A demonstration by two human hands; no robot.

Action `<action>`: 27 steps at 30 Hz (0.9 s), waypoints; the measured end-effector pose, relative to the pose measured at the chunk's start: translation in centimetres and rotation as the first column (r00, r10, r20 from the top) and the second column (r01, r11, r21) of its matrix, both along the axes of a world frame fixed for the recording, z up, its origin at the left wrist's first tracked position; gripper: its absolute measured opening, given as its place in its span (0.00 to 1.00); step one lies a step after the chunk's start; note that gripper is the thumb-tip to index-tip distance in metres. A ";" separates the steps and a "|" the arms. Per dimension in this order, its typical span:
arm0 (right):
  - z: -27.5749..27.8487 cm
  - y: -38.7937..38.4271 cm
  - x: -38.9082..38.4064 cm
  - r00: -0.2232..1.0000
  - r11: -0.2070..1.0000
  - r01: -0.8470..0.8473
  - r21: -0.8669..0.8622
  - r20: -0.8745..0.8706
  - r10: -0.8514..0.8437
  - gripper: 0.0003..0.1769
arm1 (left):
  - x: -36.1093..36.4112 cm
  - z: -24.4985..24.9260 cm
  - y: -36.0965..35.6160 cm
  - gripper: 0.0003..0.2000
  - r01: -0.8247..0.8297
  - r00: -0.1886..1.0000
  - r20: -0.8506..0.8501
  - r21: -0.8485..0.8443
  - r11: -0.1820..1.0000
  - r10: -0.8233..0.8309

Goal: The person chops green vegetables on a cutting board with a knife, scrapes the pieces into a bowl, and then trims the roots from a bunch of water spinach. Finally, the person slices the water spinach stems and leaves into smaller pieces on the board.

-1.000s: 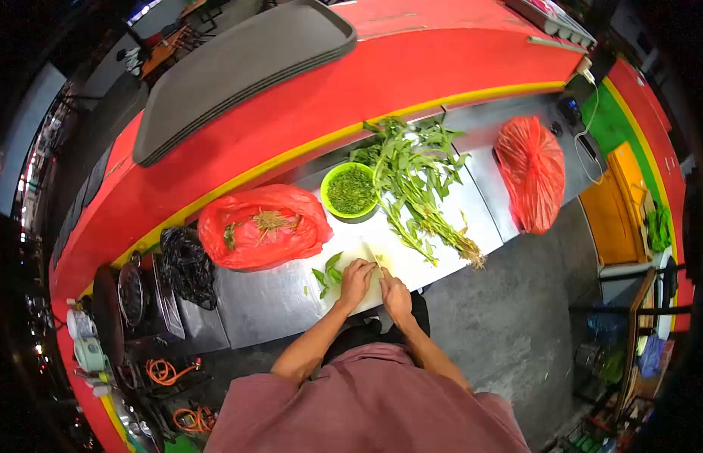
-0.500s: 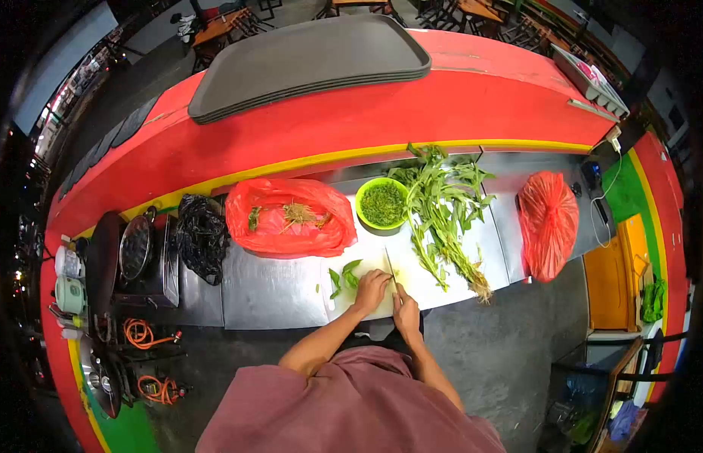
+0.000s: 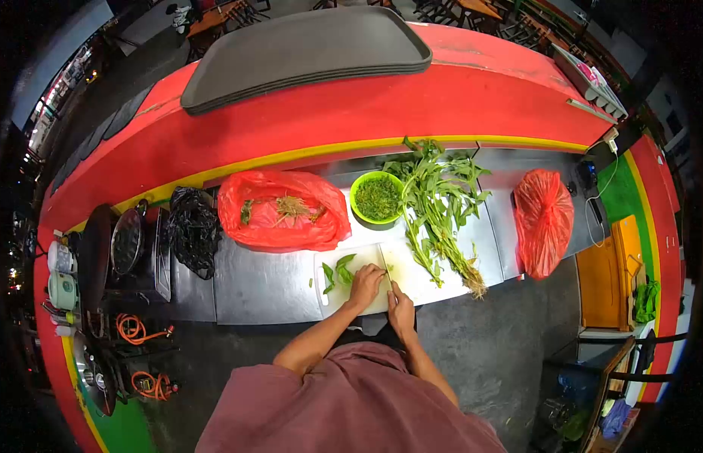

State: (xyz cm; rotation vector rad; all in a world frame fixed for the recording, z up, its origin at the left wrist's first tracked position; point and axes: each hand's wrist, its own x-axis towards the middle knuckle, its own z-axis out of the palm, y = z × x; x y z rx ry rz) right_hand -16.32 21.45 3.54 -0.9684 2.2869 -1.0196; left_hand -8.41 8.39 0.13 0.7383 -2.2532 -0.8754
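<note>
My right hand (image 3: 400, 308) is closed around the handle of a knife (image 3: 385, 262), its thin blade pointing away from me over the white cutting board (image 3: 333, 303). Close beside the blade, my left hand (image 3: 369, 285) has its fingers curled and pressed down on the board; what lies under them is hidden. Left of that hand are a few loose green leaves (image 3: 344, 269). Beyond the board stands a lime-green bowl (image 3: 356, 208) holding finely chopped greens (image 3: 378, 196). A bunch of leafy stalks with roots (image 3: 446, 215) lies to the right.
An open red plastic bag (image 3: 245, 235) with roots and scraps sits at the left, beside a black bag (image 3: 194, 234) and a stove (image 3: 159, 264). A tied red bag (image 3: 544, 223) is at the right. Stacked trays (image 3: 306, 57) rest on the red ledge.
The view has shifted slightly, so the counter items sit a little further left and up. Both hands stay together at the knife on the board, with little visible movement.
</note>
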 end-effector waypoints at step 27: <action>-0.6 -0.4 -0.1 0.999 0.996 -0.030 0.088 -0.039 0.034 0.22 | 0.2 0.9 0.0 0.07 0.015 0.994 0.108 0.073 0.997 -0.023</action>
